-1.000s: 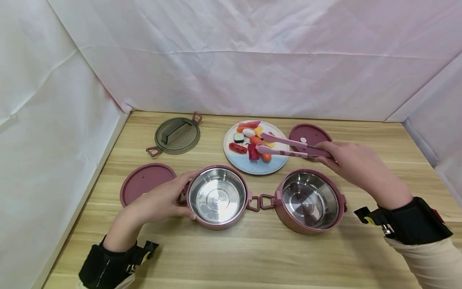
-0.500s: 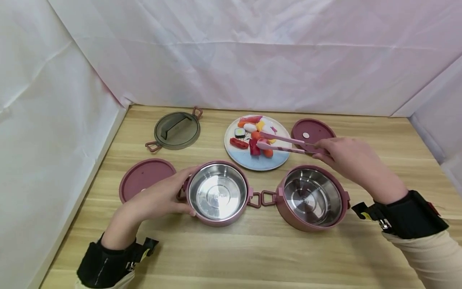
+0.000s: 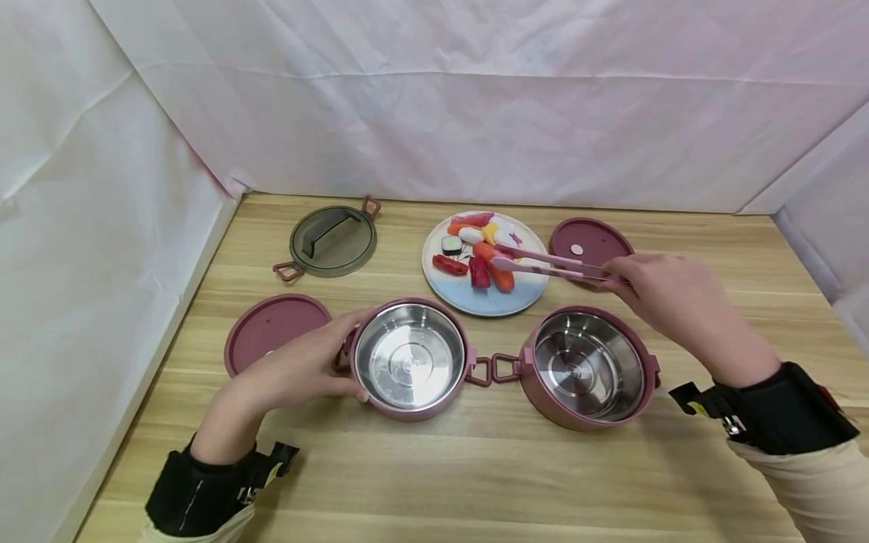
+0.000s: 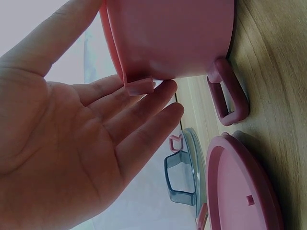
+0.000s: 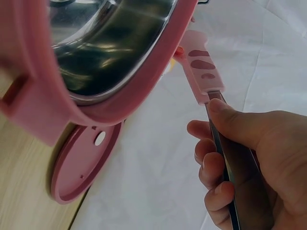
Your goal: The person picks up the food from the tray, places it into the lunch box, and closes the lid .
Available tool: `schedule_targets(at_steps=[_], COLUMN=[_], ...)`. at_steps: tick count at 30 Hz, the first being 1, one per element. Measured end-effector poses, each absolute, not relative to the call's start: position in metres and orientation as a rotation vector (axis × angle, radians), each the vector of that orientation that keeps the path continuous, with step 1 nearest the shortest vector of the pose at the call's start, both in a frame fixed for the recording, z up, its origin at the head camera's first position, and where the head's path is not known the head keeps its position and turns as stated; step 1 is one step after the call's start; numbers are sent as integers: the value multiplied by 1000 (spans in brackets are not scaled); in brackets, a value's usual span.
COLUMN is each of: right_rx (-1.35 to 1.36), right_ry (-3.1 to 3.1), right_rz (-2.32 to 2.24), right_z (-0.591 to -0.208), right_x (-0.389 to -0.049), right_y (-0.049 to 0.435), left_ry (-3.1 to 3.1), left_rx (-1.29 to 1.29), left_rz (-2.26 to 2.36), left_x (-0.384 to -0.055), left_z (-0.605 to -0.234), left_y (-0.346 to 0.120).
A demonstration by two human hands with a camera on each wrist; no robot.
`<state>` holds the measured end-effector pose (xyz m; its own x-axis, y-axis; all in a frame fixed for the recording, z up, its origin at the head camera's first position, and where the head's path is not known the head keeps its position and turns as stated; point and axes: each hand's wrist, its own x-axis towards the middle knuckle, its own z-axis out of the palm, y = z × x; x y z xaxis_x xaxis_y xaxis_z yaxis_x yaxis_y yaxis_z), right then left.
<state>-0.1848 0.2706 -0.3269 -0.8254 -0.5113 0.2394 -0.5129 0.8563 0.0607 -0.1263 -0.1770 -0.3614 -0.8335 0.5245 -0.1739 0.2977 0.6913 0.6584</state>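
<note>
My left hand [image 3: 299, 369] rests at the left side of a dusty-pink pot [image 3: 416, 414] with a steel inside. In the left wrist view its thumb and fairly straight fingers [image 4: 144, 129] touch the pot around a rim tab, the palm apart from it. Pink-tipped tongs [image 3: 539, 256] are gripped by my right hand [image 3: 672, 302], thumb on the metal arm in the right wrist view. The tong tips reach over a plate [image 3: 468, 303] of toy food, at an orange sausage-like piece [image 3: 501, 279]. Whether they touch it, I cannot tell.
A second pink pot [image 3: 553, 400] stands on the right, its handle facing the first pot's. Pink lids lie at left [image 3: 271, 328] and behind the right pot [image 3: 597, 234]. A dark see-through lid [image 3: 333, 256] with handles sits at the back left. White cloth [image 3: 441, 136] walls the table.
The tongs' two arms have come closer together, and their tips have shifted slightly right over the plate. More of the orange piece shows. The left hand stays at the pot.
</note>
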Motion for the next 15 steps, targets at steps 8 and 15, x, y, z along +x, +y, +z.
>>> schedule_targets(at_steps=[8, 15], right_rx=[778, 842], right_ry=[-2727, -2633], right_rz=[13, 17], right_z=[-319, -311], right_x=[-175, -166], right_y=[264, 252], left_ry=[2550, 2539], left_rx=[635, 635], left_rz=[908, 913], left_x=[-127, -127], left_z=[-362, -362], left_y=[-178, -178])
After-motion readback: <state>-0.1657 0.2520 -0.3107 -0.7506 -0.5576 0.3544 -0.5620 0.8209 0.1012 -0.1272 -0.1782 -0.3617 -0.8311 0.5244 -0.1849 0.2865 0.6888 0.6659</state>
